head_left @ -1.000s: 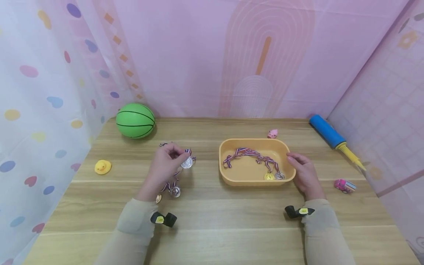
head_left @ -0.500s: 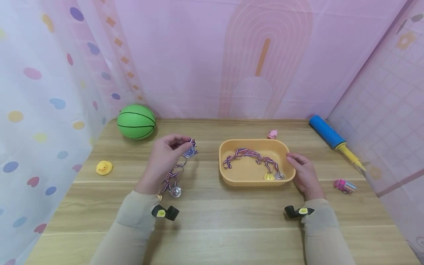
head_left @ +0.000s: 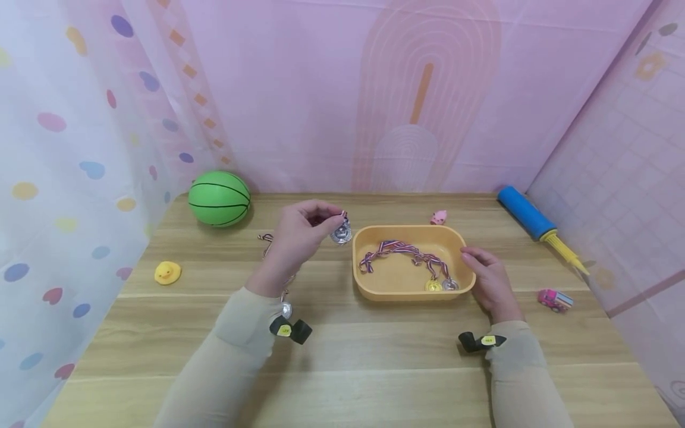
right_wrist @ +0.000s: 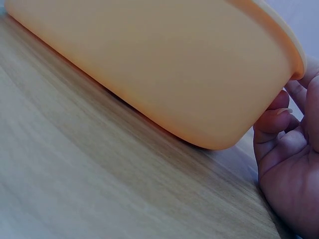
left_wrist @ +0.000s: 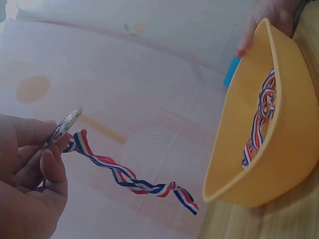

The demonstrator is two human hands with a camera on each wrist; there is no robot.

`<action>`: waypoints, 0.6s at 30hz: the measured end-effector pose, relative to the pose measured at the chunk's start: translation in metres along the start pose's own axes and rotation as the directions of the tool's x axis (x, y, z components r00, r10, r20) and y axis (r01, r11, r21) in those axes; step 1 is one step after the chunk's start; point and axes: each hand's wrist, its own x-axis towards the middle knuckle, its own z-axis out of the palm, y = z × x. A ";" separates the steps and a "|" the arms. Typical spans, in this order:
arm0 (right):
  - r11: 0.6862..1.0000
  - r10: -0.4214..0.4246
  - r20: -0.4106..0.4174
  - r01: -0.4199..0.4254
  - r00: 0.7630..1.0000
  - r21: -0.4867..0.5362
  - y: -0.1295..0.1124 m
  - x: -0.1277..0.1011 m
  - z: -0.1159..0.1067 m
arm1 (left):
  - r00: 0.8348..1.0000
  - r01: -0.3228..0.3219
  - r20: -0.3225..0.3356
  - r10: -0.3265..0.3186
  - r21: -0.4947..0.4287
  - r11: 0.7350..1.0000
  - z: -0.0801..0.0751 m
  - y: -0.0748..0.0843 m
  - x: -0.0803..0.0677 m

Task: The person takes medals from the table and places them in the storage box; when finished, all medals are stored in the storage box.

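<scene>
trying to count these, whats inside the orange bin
The orange bin shows a gold medal, a silver medal and striped ribbons. The front rim hides the medals' lower edges, and anything directly under the ribbons is covered.

A wood-grain table [head_left: 374,368] carries a ball [head_left: 219,198], duck [head_left: 167,272], medal [head_left: 287,310], tub [head_left: 409,296], pig [head_left: 439,217], pump [head_left: 527,211] and truck [head_left: 555,300].

1. Centre: the left hand [head_left: 297,242] pinches a silver medal [head_left: 341,233], just left of an orange tray [head_left: 409,296].
2. Right of centre: the right hand [head_left: 492,282] holds the tray's right end; a gold medal [head_left: 433,286] and striped ribbons [head_left: 397,246] lie inside.
3. Lower centre-left: another medal [head_left: 287,310], partly hidden by the left wrist.
4. Left side: green ball [head_left: 219,200], yellow duck [head_left: 167,273] below.
5. Right side: blue pump [head_left: 527,213], toy truck [head_left: 555,300] below.
</scene>
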 end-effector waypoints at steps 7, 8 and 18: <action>0.999 -0.013 0.015 0.013 1.000 0.033 0.001 0.000 -0.002 | 0.996 -0.041 0.076 0.040 0.005 0.999 0.029 0.006 0.017; 0.999 -0.021 0.018 0.021 1.000 0.046 0.001 0.000 -0.002 | 0.995 -0.047 0.089 0.046 0.007 0.999 0.034 0.006 0.019; 0.997 -0.037 0.021 0.035 0.999 0.063 0.000 0.001 0.001 | 0.976 -0.027 0.215 0.015 0.054 0.998 0.081 0.000 0.036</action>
